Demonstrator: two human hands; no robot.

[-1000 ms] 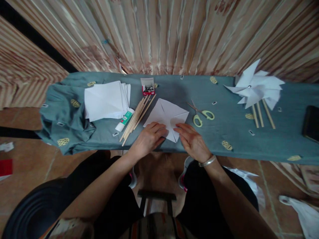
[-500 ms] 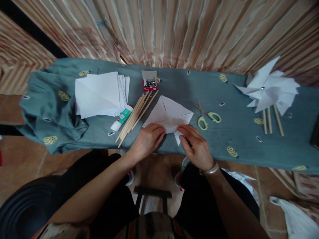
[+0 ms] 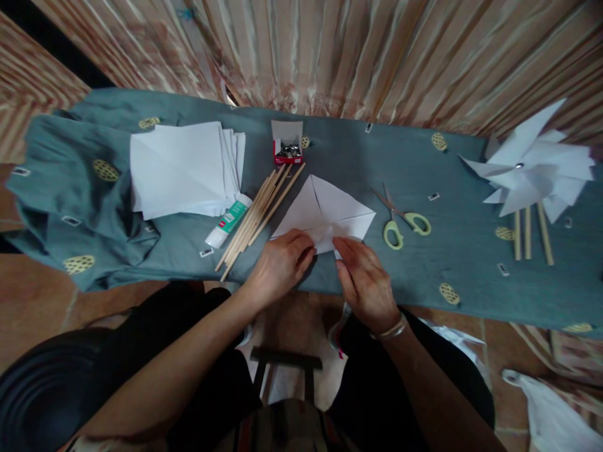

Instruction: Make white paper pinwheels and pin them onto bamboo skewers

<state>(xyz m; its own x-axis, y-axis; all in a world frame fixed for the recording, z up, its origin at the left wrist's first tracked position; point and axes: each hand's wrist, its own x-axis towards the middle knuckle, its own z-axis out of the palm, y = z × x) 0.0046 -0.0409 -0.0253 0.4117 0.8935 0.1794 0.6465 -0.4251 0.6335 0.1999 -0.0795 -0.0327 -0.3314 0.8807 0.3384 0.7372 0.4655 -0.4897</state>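
A square of white paper (image 3: 325,204) with cuts running in from its corners lies on the cloth in front of me. My left hand (image 3: 281,260) has its fingers closed on the paper's near left edge. At the near right edge, my right hand (image 3: 365,282) grips a flap of the same paper between thumb and fingers, bending it toward the middle. Fingers partly hide the near corner. Green-handled scissors (image 3: 399,218) rest with blades parted, right of the paper. Several wooden sticks (image 3: 257,220) lie to its left.
A glue tube (image 3: 229,221) lies by the sticks, beside a stack of white paper (image 3: 179,169). Behind stands a small open box of metal pins (image 3: 288,150). White paper pinwheels (image 3: 527,164) on sticks lie at the right. Paper scraps (image 3: 456,336) are on the floor.
My right hand has brought the near right flap up and inward over the paper. My left hand stays on the near left edge. The view has shifted slightly.
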